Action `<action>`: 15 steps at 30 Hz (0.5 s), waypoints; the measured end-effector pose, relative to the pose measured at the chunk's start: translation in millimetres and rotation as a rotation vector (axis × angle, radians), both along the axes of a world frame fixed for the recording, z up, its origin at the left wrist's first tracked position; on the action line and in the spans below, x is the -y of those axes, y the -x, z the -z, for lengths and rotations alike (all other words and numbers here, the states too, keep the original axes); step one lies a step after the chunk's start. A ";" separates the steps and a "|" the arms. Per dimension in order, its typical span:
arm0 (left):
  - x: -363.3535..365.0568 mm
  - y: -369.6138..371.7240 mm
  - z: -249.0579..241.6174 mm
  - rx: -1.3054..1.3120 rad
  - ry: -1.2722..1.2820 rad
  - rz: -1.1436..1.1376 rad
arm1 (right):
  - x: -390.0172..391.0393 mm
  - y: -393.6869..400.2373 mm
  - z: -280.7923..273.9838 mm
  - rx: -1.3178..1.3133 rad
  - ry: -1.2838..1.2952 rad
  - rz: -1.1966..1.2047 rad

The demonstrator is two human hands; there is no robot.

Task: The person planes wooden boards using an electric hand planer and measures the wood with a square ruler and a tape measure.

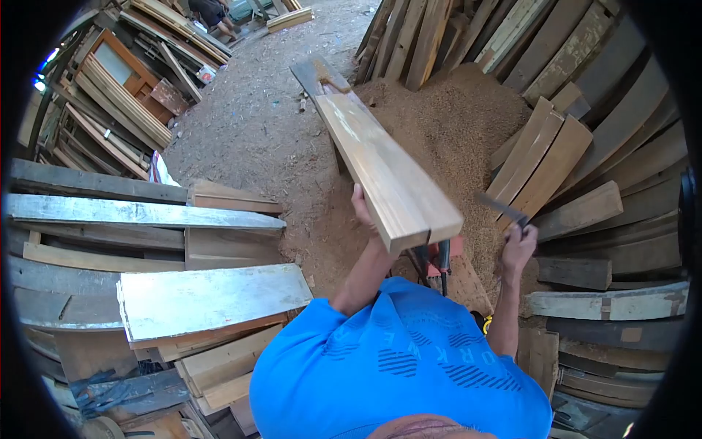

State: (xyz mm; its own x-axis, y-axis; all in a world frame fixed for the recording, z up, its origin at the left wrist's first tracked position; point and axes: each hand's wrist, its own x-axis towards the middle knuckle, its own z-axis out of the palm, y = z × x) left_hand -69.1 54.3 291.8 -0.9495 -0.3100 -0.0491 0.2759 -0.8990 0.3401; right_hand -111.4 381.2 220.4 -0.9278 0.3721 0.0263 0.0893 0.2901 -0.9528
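A long light-brown wooden plank [380, 164] slants across the middle, its near end close to my chest and a dark split or seam showing in that end. My left hand [361, 206] grips the plank's left edge near this end; most of the palm is hidden beneath the wood. Off to the right of the plank, my right hand [518, 247] is closed around the handle of a narrow, dark-bladed tool [501, 208], the blade pointing up and left and blurred. The plank's far part lies over a grey wooden support [303, 70] with sawdust on it.
A mound of brown sawdust [461, 110] spreads behind and right of the plank. Boards [548, 157] lean along the right, and stacked planks [146, 212] fill the left. A corded power tool [444, 256] sits below the plank's near end. Another person [212, 14] is far back.
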 end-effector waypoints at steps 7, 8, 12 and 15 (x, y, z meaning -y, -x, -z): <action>45.1 -73.3 -23.0 0.398 0.379 0.252 | 111.6 27.0 -102.9 -0.264 0.197 -0.479; 52.3 -85.6 -16.4 0.452 0.419 0.306 | 126.4 27.4 -102.0 -0.233 0.135 -0.594; 55.2 -129.2 -23.8 0.538 0.501 0.421 | 194.0 22.3 -97.4 -0.112 -0.008 -0.910; 43.8 -145.7 -20.1 0.593 0.494 0.396 | 236.3 10.2 -88.9 -0.032 0.058 -0.992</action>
